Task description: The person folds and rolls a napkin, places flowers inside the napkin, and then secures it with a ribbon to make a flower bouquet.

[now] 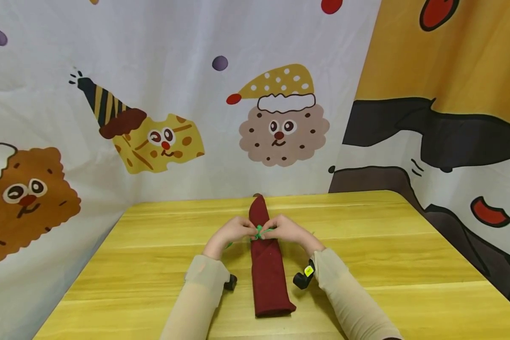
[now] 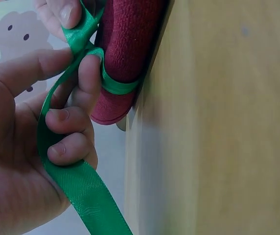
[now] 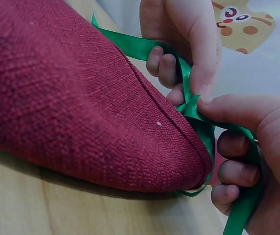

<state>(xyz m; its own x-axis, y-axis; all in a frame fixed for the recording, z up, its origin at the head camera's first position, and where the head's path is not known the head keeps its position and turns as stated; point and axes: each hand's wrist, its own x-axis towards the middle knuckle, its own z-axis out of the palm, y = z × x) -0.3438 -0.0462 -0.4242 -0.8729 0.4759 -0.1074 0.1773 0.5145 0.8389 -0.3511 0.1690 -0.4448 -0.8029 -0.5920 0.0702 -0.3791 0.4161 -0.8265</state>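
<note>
A dark red cloth roll (image 1: 269,278) lies lengthwise on the table, narrower at its far end. Around it, toward that end, runs a green ribbon (image 2: 118,87), crossed on top where both hands meet. My left hand (image 1: 237,228) pinches the ribbon between thumb and index finger; its other fingers curl over a tail that hangs below, as the left wrist view shows. From the other side my right hand (image 1: 285,228) pinches the ribbon at the crossing. In the right wrist view its curled fingers (image 3: 235,174) hold another ribbon tail. The crossing itself is partly hidden by the fingertips.
The wooden table (image 1: 365,236) extends on both sides of the roll. Behind it hangs a curtain (image 1: 174,71) printed with cartoon biscuits and cheese. A small brown tip (image 1: 257,195) shows at the roll's far end. Black wrist cameras (image 1: 302,278) sit below the hands.
</note>
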